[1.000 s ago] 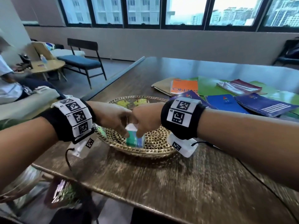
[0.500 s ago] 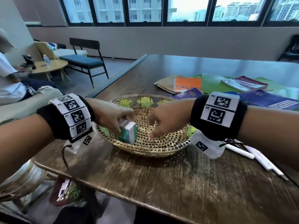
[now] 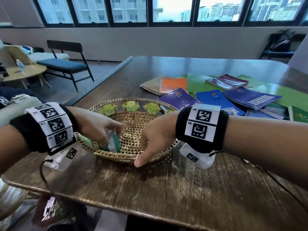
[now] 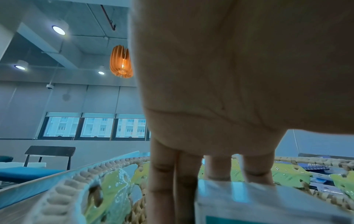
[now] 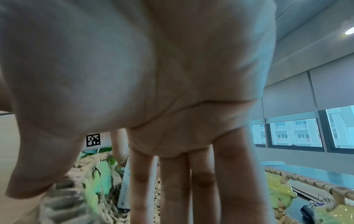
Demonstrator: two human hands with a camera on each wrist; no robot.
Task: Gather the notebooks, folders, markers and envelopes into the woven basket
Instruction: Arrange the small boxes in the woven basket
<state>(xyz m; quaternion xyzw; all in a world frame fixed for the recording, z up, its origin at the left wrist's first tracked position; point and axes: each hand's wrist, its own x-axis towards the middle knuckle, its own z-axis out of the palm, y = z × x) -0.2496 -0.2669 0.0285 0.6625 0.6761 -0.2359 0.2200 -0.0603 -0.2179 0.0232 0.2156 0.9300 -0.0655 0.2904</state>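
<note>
The small white-and-teal cardboard box (image 3: pixel 113 142) stands on edge inside the round woven rattan basket (image 3: pixel 133 154), near its left wall. It looks light and stiff, with smooth printed faces that could slide between fingertips; its flat sides give the surest hold, and a firm squeeze would likely dent the card. The left hand (image 3: pixel 98 126) has it from above, fingers (image 4: pixel 218 169) curled down onto its top edge, so the hand is clamped on the box. Whether it holds markers I cannot tell.

The right hand (image 3: pixel 154 139) reaches over the basket's near rim with fingers (image 5: pixel 175 191) straight and spread, thumb pointing down outside the weave, gripping nothing.

Beyond the basket, the spiral-bound purple and blue notebooks (image 3: pixel 216 101), an orange notebook (image 3: pixel 173 85), green folders (image 3: pixel 198 81) and a tan envelope (image 3: pixel 152 85) lie overlapped on the dark wooden table (image 3: pixel 166 189). These are thin and floppy, probably best lifted by a spine or stacked edge. The basket is shallow, so larger sheets may overhang its rim.
</note>
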